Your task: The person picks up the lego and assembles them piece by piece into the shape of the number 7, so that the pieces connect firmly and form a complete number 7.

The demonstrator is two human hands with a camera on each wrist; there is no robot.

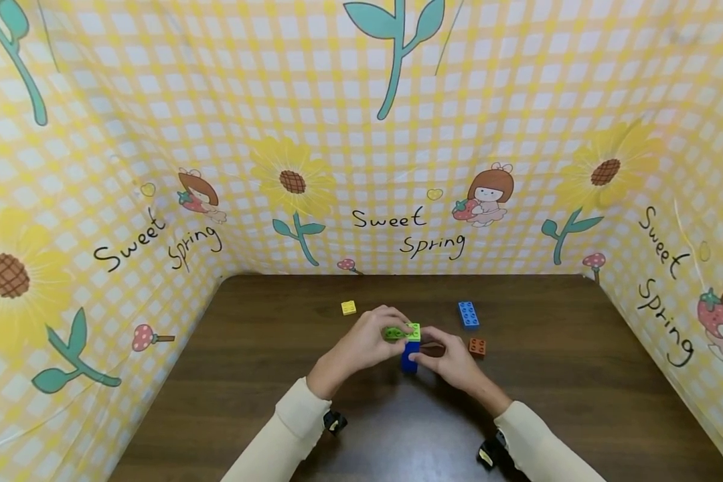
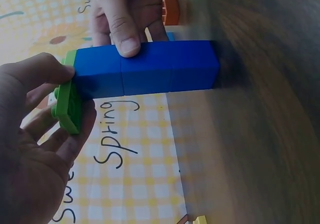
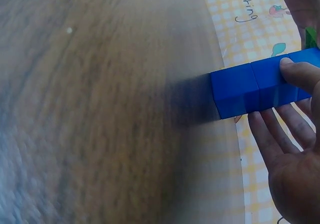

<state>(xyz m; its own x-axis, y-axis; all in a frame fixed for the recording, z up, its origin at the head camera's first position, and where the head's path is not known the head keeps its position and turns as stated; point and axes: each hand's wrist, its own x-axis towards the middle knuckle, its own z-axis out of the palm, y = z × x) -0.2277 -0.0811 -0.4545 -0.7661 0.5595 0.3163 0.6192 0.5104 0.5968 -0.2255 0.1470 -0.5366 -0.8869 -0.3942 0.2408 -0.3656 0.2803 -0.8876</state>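
A tower of three stacked blue bricks [image 2: 147, 69] stands upright on the table, shown sideways in both wrist views. On its top lies a flat light-green brick [image 2: 67, 106], which sticks out past the tower on the left. My left hand [image 1: 364, 340] pinches this green brick between thumb and fingers, right at the tower's top. My right hand [image 1: 452, 358] grips the blue tower from the right, thumb on the near side and fingers behind. In the right wrist view the thumb presses on the middle blue brick [image 3: 274, 83].
Behind the hands, a small yellow brick [image 1: 349, 308] lies on the dark wooden table [image 1: 247, 402]. A lighter blue brick [image 1: 468, 314] and an orange-brown brick [image 1: 477, 347] lie at the right. A yellow checked cloth [image 1: 313, 100] walls the table's back and sides.
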